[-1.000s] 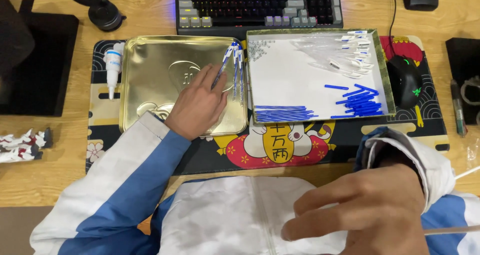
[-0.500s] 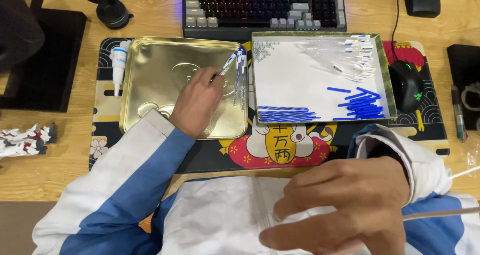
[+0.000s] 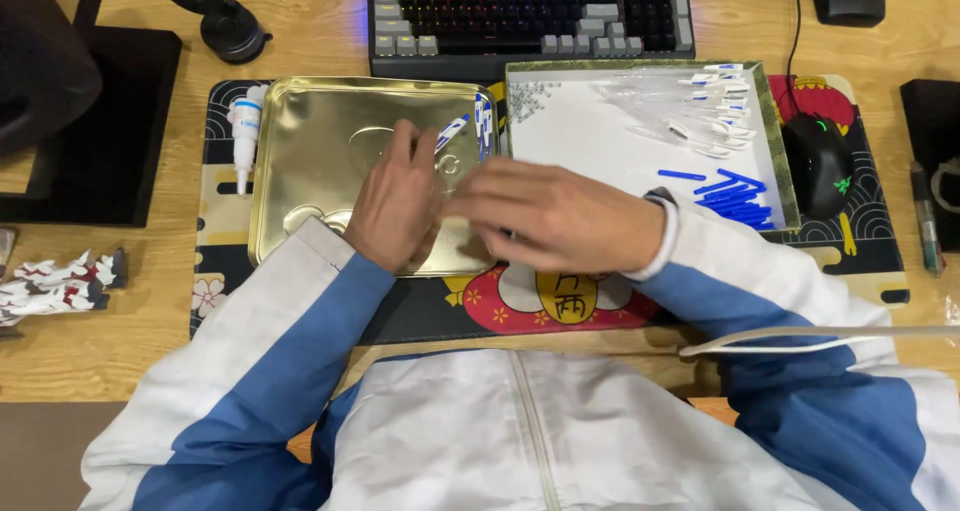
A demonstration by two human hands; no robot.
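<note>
My left hand (image 3: 395,206) rests in a shallow gold metal tray (image 3: 300,111). Its fingertips pinch a small blue-and-white pen piece (image 3: 450,131). A couple of similar pieces (image 3: 484,121) lie against the tray's right wall. My right hand (image 3: 555,216) reaches across to the left. Its blurred fingers meet my left hand over the tray's right part, and I cannot tell whether they hold anything. To the right, a white-lined tray (image 3: 600,146) holds blue sticks (image 3: 735,196), clear and white pen parts (image 3: 700,101) and tiny springs (image 3: 525,96).
A keyboard (image 3: 530,11) lies behind the trays and a black mouse (image 3: 820,161) to their right. A white glue bottle (image 3: 245,131) lies left of the gold tray. Wrappers (image 3: 60,276) sit at the left edge, and a white cable (image 3: 800,341) crosses my right sleeve.
My right hand has risen from my lap and swung left to meet my left hand over the gold tray. My left hand has stayed in the tray with the pen piece.
</note>
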